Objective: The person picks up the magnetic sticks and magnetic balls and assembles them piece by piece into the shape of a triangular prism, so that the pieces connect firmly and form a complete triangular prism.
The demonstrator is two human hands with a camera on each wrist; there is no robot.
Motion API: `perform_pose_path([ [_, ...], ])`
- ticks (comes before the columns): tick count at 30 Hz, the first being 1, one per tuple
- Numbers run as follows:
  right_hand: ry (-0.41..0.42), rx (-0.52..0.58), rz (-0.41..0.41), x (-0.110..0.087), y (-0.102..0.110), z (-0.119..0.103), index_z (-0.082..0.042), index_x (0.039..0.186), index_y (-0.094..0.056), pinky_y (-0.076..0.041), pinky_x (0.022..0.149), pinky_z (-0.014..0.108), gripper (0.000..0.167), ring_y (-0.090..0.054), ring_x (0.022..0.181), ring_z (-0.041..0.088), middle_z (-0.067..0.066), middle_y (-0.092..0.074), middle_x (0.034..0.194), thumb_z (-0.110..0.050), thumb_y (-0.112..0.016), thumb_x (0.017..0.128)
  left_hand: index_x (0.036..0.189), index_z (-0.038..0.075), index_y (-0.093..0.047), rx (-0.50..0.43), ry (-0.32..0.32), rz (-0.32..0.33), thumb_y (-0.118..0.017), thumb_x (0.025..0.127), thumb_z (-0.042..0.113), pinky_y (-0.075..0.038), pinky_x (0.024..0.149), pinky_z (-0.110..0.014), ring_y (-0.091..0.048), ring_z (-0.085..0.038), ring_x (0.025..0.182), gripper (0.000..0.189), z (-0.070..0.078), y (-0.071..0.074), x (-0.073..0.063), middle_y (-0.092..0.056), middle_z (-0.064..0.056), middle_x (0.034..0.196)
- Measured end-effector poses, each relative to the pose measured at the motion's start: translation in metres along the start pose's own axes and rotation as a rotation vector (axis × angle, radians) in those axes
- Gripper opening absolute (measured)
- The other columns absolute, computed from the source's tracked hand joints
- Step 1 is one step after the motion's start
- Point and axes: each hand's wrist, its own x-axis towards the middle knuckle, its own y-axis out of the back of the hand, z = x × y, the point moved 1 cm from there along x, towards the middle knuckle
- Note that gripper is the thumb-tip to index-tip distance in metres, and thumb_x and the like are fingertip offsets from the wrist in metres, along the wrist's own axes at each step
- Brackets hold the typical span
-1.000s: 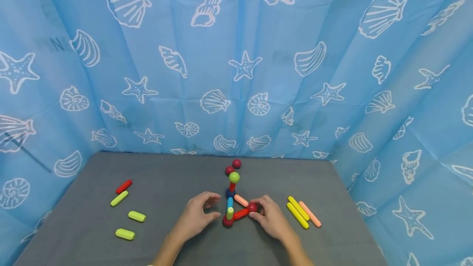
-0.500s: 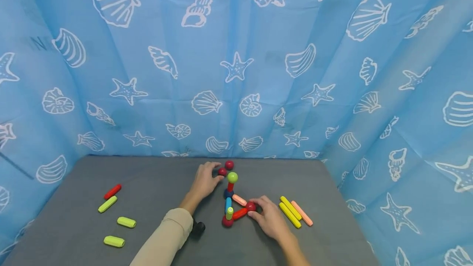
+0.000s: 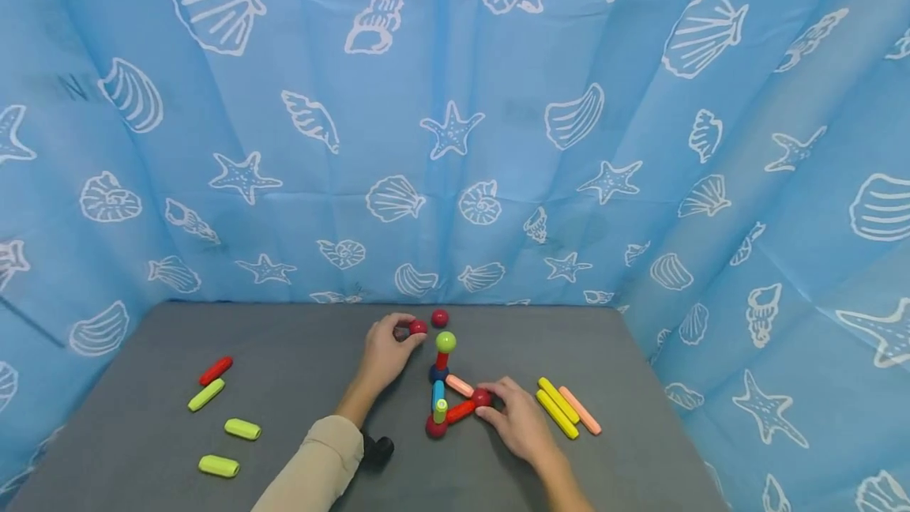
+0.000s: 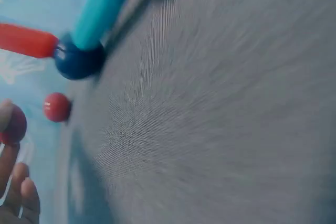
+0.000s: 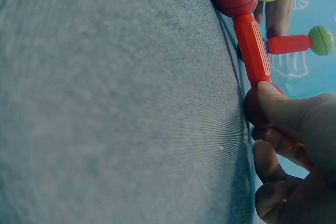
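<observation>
Low in the head view's middle, the left hand pinched a loose red ball, opened only to its width. Farther right and lower, the right hand likewise pinched the corner ball of a 3-rod triangle. 2 yellow rods lay at lower right.

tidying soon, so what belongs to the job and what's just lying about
In the job: the joined model, with its corner ball held by the right hand; the red ball pinched by the left hand.
Lying about, perhaps spares: the far red ball, a red stick, three lime sticks, two yellow sticks, a salmon stick.
</observation>
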Motion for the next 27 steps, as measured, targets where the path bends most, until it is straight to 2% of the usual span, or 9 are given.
perform_pose_path([
  [4,-0.003,-0.008,0.009,0.002,0.001,0.001,-0.016,0.125,-0.072,-0.042,0.066,0.020,0.038,-0.047,0.071,0.004,-0.005,-0.065,0.103,-0.031,-0.077,0.091,0.116,0.022,-0.072,-0.127,0.005,0.061,-0.084,0.084,0.035,-0.046,0.075,-0.028,-0.058,-0.017,0.093,0.036,0.008,0.015,-0.024,-0.070,-0.002,0.108],
  [7,0.014,-0.012,0.009,0.005,0.000,-0.001,-0.015,0.126,-0.071,-0.042,0.068,0.021,0.039,-0.047,0.073,0.004,-0.003,-0.066,0.105,-0.031,-0.076,0.091,0.114,0.022,-0.072,-0.198,0.012,0.077,-0.085,0.083,0.036,-0.047,0.068,-0.025,-0.058,-0.019,0.093,0.037,0.018,0.027,-0.045,-0.070,-0.005,0.106],
  [10,0.031,-0.019,0.012,0.009,-0.004,-0.002,-0.014,0.127,-0.071,-0.043,0.069,0.021,0.039,-0.047,0.074,0.004,-0.002,-0.066,0.106,-0.030,-0.076,0.092,0.112,0.026,-0.071,-0.254,0.026,0.046,-0.085,0.082,0.040,-0.049,0.067,-0.023,-0.059,-0.018,0.091,0.036,0.028,0.035,-0.066,-0.069,-0.002,0.104],
  [14,0.036,-0.014,0.019,0.012,-0.006,-0.003,-0.014,0.126,-0.071,-0.043,0.068,0.021,0.038,-0.047,0.073,0.003,-0.003,-0.066,0.106,-0.029,-0.075,0.092,0.111,0.030,-0.071,-0.305,0.027,-0.057,-0.085,0.082,0.041,-0.051,0.070,-0.022,-0.060,-0.023,0.094,0.034,0.040,0.037,-0.085,-0.068,0.003,0.104],
  [18,0.022,0.000,0.018,0.013,-0.005,-0.003,-0.013,0.127,-0.071,-0.043,0.068,0.020,0.039,-0.047,0.073,0.004,-0.003,-0.064,0.103,-0.029,-0.076,0.092,0.113,0.027,-0.071,-0.354,0.005,-0.156,-0.084,0.084,0.037,-0.053,0.072,-0.022,-0.060,-0.031,0.100,0.033,0.045,0.031,-0.094,-0.067,0.002,0.107],
  [20,0.019,0.003,0.018,0.013,-0.006,-0.003,-0.013,0.127,-0.071,-0.043,0.068,0.020,0.039,-0.047,0.073,0.004,-0.004,-0.064,0.103,-0.029,-0.076,0.092,0.113,0.026,-0.071,-0.358,-0.011,-0.182,-0.084,0.085,0.036,-0.053,0.073,-0.022,-0.059,-0.030,0.100,0.033,0.045,0.029,-0.095,-0.066,0.002,0.107],
  [27,0.034,0.000,0.012,0.012,-0.006,-0.005,-0.013,0.127,-0.071,-0.044,0.069,0.020,0.038,-0.048,0.075,0.004,-0.003,-0.064,0.104,-0.028,-0.075,0.092,0.116,0.028,-0.069,-0.359,-0.017,-0.192,-0.083,0.086,0.034,-0.052,0.074,-0.022,-0.058,-0.017,0.098,0.034,0.040,0.026,-0.096,-0.066,0.003,0.110],
])
